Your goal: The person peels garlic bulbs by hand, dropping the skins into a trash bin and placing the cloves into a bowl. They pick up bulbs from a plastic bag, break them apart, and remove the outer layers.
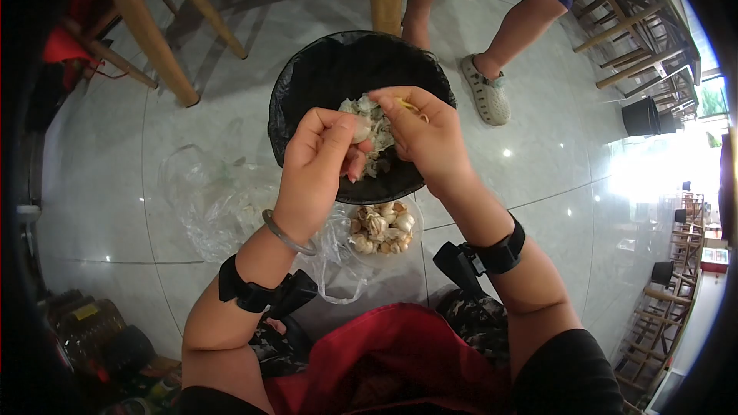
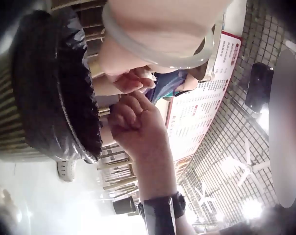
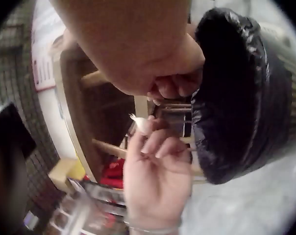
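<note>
My left hand pinches a pale garlic clove between thumb and index finger, above the black-lined bin. In the right wrist view the clove's frayed, pointed end sticks up past the fingertips. Close beside it my right hand has its thumb and index fingertips together and its other fingers curled. Nothing distinct shows between those fingertips; a thin yellowish strip shows by the right fingers in the head view. Whitish garlic skins lie in the bin below both hands.
A clear bowl of garlic bulbs stands on the tiled floor before the bin. Crumpled clear plastic bags lie left of it. Another person's leg and clog are beyond the bin. Wooden chairs and a large bottle stand around.
</note>
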Motion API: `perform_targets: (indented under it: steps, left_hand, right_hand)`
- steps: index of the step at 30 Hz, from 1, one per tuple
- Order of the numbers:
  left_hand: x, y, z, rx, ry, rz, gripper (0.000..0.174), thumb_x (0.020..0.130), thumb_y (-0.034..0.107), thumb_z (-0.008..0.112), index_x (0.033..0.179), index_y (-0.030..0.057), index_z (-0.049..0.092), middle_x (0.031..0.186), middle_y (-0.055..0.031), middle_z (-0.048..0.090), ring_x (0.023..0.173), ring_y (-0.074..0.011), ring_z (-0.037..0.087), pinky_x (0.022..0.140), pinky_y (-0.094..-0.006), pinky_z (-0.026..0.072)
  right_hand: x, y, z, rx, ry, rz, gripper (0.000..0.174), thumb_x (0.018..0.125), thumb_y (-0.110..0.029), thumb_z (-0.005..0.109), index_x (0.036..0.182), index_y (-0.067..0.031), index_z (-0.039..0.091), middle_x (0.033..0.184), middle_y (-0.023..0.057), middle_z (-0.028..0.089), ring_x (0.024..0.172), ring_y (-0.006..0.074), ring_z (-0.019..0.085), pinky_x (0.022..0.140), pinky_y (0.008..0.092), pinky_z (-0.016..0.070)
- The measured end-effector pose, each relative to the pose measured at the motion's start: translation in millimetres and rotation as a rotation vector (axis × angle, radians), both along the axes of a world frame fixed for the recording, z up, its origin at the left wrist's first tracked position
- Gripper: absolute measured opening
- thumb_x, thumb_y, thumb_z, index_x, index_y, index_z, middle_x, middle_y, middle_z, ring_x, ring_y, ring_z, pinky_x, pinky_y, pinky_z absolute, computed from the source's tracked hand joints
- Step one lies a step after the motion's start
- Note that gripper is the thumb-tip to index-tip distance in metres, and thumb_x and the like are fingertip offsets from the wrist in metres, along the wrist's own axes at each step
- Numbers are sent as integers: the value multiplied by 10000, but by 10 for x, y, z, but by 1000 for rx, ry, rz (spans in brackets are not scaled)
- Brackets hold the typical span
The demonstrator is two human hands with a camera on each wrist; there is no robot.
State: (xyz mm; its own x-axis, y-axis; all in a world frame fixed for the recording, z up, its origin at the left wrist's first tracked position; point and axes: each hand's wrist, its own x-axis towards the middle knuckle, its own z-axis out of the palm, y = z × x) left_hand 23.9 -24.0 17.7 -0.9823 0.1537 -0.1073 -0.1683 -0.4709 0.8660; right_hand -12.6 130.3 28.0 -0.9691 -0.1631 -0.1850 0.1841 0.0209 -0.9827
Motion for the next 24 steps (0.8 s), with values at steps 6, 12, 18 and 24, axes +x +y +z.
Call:
perform_targets:
  steps: [6,12,18,24]
  left_hand:
    - [-42,-42,-12,-191,52,129,113,900,98,570,936,27,490,798,-57,615,619,-101,596,535,-204,423]
    - [-51,-102,-54,-174,49,82,123,877,103,610,919,-3,565,835,-66,636,640,-94,595,557,-193,443]
    - [-55,-151,108,51,-124,27,323,958,299,465,976,7,604,857,-73,627,640,-83,539,581,-213,453]
    - [-124,-311,8,-6,-161,37,357,956,337,438,1008,25,601,829,-60,614,595,-89,507,566,-215,433]
  right_hand:
    - [51,37,-94,-81,54,103,275,895,-100,546,1157,-22,573,756,-27,579,623,25,473,559,183,392]
    - [150,-153,83,-115,29,185,228,924,-176,540,1063,2,570,795,-7,600,623,14,480,550,167,396]
    - [129,-115,79,-254,-14,213,254,932,-193,525,1049,24,587,799,6,614,579,5,451,498,169,364]
    - [177,-128,222,-151,-80,339,213,927,-186,534,1060,-35,604,782,-15,619,542,-6,395,472,172,327]
